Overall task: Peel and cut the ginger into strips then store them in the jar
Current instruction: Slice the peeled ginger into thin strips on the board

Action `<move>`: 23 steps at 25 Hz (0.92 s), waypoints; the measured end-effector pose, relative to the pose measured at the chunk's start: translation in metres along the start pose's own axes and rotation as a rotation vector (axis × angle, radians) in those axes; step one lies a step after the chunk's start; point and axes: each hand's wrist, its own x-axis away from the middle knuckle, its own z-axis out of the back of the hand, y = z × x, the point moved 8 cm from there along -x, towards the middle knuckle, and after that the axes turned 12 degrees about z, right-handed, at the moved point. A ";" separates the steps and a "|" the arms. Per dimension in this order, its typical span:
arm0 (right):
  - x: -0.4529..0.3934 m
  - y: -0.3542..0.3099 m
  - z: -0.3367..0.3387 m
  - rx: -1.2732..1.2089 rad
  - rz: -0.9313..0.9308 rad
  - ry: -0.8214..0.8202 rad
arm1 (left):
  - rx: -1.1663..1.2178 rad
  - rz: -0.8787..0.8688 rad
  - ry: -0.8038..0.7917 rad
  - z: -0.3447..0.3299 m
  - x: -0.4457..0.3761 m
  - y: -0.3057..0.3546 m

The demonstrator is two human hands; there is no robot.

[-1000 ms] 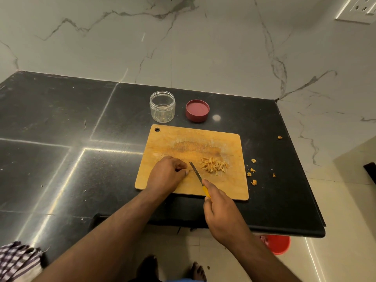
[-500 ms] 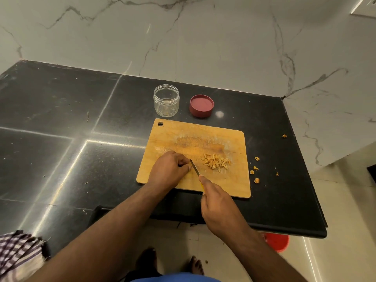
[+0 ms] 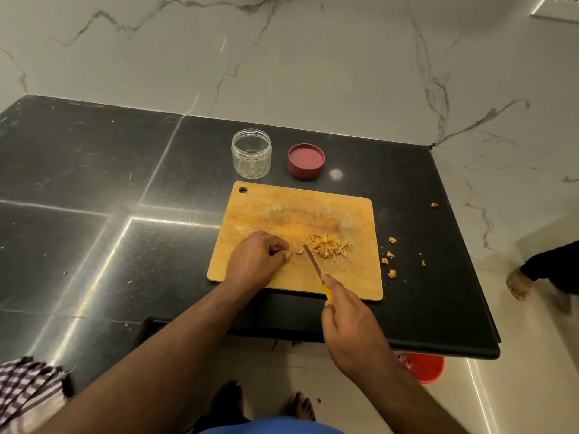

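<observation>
Black surface [image 3: 94, 170] bearing a board [image 3: 313, 202], the landmark; behind it stand an open jar [image 3: 251, 154] and a lid [image 3: 306, 160]. On the board, the left hand [image 3: 255, 261] pinches a ginger piece [image 3: 299, 252] in curled fingers; the right hand [image 3: 351, 324] grips a knife [image 3: 313, 261], its blade beside the strips [image 3: 330, 247].

The wooden cutting board [image 3: 329, 214] looks matt and scuffed on a glossy black stone counter [image 3: 94, 183]. The jar [image 3: 251, 153] is clear plastic; the knife [image 3: 313, 261] blade is shiny metal.
</observation>
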 end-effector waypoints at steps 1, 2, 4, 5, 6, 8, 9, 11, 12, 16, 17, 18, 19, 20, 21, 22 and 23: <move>0.000 0.001 0.000 -0.013 -0.017 -0.009 | 0.005 0.000 0.000 0.000 0.000 0.000; 0.000 0.001 0.000 -0.017 -0.023 -0.015 | 0.008 0.003 0.001 -0.001 0.001 -0.001; -0.002 -0.002 -0.002 -0.027 -0.013 -0.025 | 0.010 0.015 0.012 0.000 0.001 -0.001; -0.004 -0.004 -0.004 -0.036 -0.008 -0.032 | 0.013 0.020 0.014 0.000 0.001 -0.001; -0.005 -0.005 -0.006 -0.045 -0.007 -0.040 | 0.017 0.023 0.014 -0.001 0.000 -0.001; -0.008 -0.007 -0.009 -0.051 -0.006 -0.052 | 0.018 0.027 0.010 -0.001 -0.001 -0.001; -0.011 -0.007 -0.010 -0.047 -0.001 -0.052 | 0.016 0.025 0.010 -0.001 -0.001 0.000; -0.013 -0.007 -0.012 -0.046 0.006 -0.056 | 0.011 0.019 0.011 -0.002 0.000 0.000; -0.014 -0.007 -0.013 -0.040 0.009 -0.061 | 0.009 0.017 0.013 -0.002 0.000 0.000; -0.016 -0.006 -0.014 -0.019 0.019 -0.062 | 0.008 0.012 0.019 -0.001 0.000 0.000; -0.016 -0.005 -0.015 -0.018 0.017 -0.066 | 0.004 0.012 0.020 -0.001 0.000 0.000; -0.016 -0.004 -0.015 -0.016 0.014 -0.070 | -0.001 0.011 0.021 -0.001 0.000 0.001; -0.016 -0.003 -0.016 -0.014 0.013 -0.073 | -0.006 0.012 0.020 -0.001 0.001 0.001; -0.016 -0.003 -0.016 -0.014 0.017 -0.072 | -0.008 0.013 0.019 -0.001 0.001 0.001; -0.016 -0.003 -0.016 -0.017 0.024 -0.068 | -0.010 0.012 0.018 -0.001 0.001 0.001; -0.016 -0.004 -0.015 -0.022 0.029 -0.062 | -0.011 0.012 0.017 -0.002 0.001 0.001; -0.016 -0.004 -0.016 -0.025 0.032 -0.061 | -0.009 0.014 0.016 -0.002 0.000 0.000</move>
